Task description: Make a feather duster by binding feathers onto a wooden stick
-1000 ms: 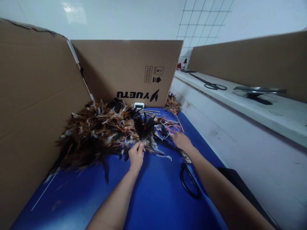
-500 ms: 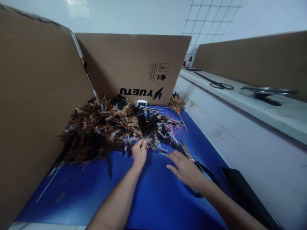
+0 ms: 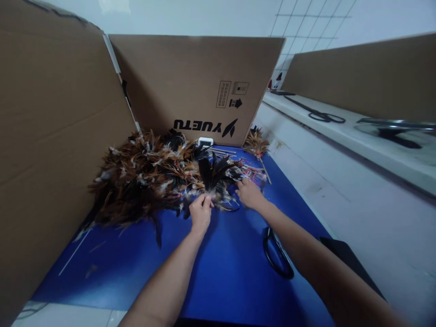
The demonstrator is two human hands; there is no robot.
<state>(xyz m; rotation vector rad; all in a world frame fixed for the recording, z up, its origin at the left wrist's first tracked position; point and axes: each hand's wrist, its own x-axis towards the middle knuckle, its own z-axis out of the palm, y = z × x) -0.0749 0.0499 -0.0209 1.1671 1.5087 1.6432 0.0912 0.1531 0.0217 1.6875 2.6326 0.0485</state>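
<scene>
My left hand [image 3: 200, 212] pinches the base of a small bunch of black feathers [image 3: 211, 171] standing up from its fingers. It sits at the front edge of a large heap of brown, black and white feathers [image 3: 143, 179] on a blue mat [image 3: 218, 268]. My right hand [image 3: 249, 193] rests palm down on loose feathers and red thread [image 3: 252, 170] just right of the bunch; whether its fingers grip anything I cannot see. Black scissors [image 3: 276, 254] lie on the mat beside my right forearm.
Cardboard walls stand at the left [image 3: 51, 136] and behind, the rear one printed YUETU [image 3: 204, 91]. Thin wooden sticks [image 3: 221, 152] and a small feather tuft [image 3: 256, 143] lie near the back. A white ledge [image 3: 340, 131] at the right holds another pair of scissors [image 3: 325, 117]. A dark flat object [image 3: 344, 254] lies at the right.
My right hand moved from the mat near the scissors forward onto the loose feathers beside the bunch. The left hand kept its pinch on the black feathers.
</scene>
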